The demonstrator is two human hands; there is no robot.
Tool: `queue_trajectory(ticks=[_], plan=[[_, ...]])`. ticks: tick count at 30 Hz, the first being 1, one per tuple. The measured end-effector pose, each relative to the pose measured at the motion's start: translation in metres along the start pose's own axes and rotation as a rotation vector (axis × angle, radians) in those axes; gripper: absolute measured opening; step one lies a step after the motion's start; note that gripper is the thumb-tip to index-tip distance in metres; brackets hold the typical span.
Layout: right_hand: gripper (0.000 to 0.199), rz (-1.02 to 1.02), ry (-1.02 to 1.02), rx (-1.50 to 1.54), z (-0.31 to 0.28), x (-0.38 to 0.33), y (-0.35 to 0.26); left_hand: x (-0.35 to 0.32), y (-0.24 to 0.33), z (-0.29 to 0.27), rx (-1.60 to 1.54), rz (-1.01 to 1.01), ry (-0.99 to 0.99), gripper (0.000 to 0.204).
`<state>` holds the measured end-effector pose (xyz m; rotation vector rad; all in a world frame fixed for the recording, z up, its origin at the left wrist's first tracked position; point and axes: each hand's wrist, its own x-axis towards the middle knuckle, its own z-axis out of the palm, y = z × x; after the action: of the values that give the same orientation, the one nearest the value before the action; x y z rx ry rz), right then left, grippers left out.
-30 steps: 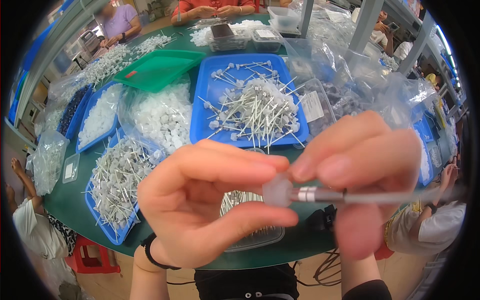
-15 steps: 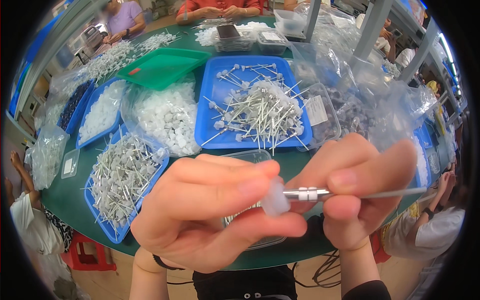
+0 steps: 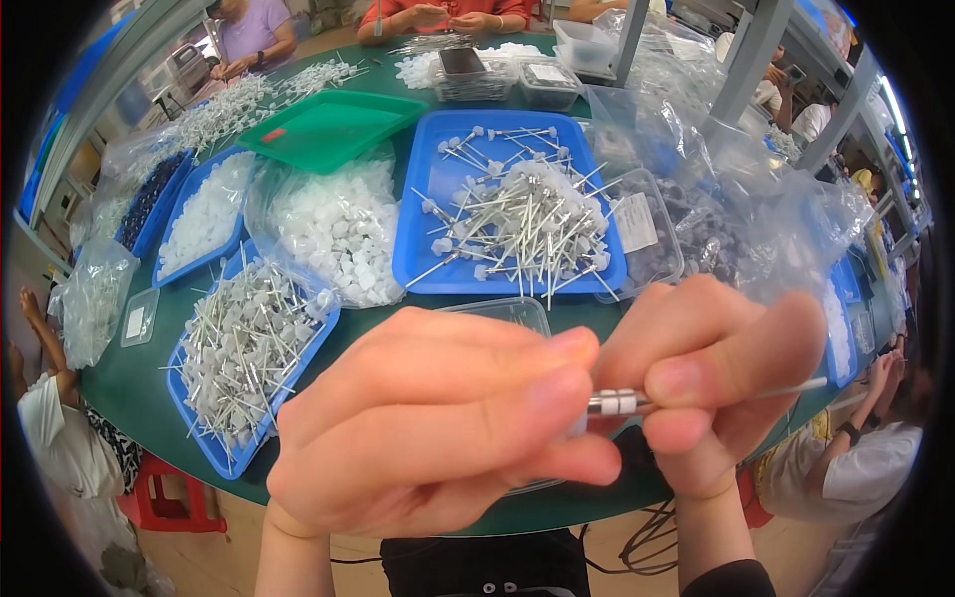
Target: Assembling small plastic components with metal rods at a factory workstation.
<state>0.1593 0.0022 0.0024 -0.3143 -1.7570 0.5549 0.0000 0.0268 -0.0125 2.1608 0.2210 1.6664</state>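
- Left hand (image 3: 438,428), lower centre of the frame: fingers pinched together on the near end of a thin silver metal pin (image 3: 637,402).
- Right hand (image 3: 711,383), lower right: fingertips clamped on the pin's shaft.
- Blue plastic tray (image 3: 423,249) of pins, upper centre.

Bright, even overhead light; shadows soft. Hands (image 3: 557,418) close to lens, slightly blurred. Desk (image 3: 139,368) edge bent by fisheye; corners blacked out. Glare seen on plastic bags (image 3: 696,109).
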Motion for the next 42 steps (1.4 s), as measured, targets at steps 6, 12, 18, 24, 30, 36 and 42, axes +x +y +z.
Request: queue_trajectory(ticks=[6, 12, 18, 24, 30, 36, 42], plan=[[0.029, -0.035, -0.030, -0.054, -0.001, 0.000, 0.003, 0.002, 0.001, -0.001, 0.032, 0.024, -0.016, 0.036], [0.029, 0.033, 0.119, -0.028, 0.002, -0.004, 0.005, 0.007, 0.001, -0.005, 0.004, -0.001, -0.031, 0.040], [0.025, 0.285, 0.251, 0.307, 0.007, -0.002, 0.011, 0.011, -0.009, -0.003, -0.174, -0.107, 0.033, 0.033], [0.022, 0.307, 0.184, 0.488, 0.006, -0.002, 0.017, 0.013, -0.012, -0.005, -0.420, -0.232, 0.029, 0.014], [0.015, 0.490, 0.218, 0.888, 0.015, -0.006, 0.031, 0.012, -0.025, -0.005, -0.734, -0.346, -0.043, 0.014], [0.014, 0.653, 0.379, 0.351, -0.010, -0.007, 0.067, 0.017, -0.085, -0.029, -0.275, -0.712, -0.079, 0.022], [0.031, 0.482, 0.092, -0.884, -0.035, -0.033, 0.107, -0.034, -0.169, -0.079, 0.861, -0.960, -0.445, 0.021]])
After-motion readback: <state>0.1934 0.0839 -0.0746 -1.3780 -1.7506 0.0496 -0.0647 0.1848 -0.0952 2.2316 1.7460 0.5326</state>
